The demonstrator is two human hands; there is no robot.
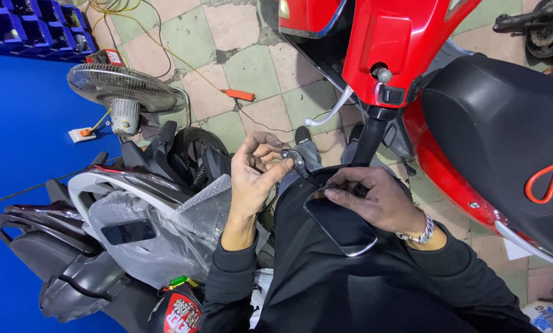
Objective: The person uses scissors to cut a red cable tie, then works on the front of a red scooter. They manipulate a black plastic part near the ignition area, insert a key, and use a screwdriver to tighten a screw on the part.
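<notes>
while both hands' fingers grip it, black rounded mirror (341, 225) (glossy glass), thin stem (301, 165)

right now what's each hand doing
Left hand: fingers pinched shut on the stem end of the mirror.
Right hand: closed on the mirror's top edge.

Clear plastic wrap (147, 240) and bubble wrap (205, 206) cover a scooter panel at lower left. A round red sticker (181, 314) sits by the bottom edge. A white-and-blue printed bag (551, 317) fills the bottom right corner.
</notes>
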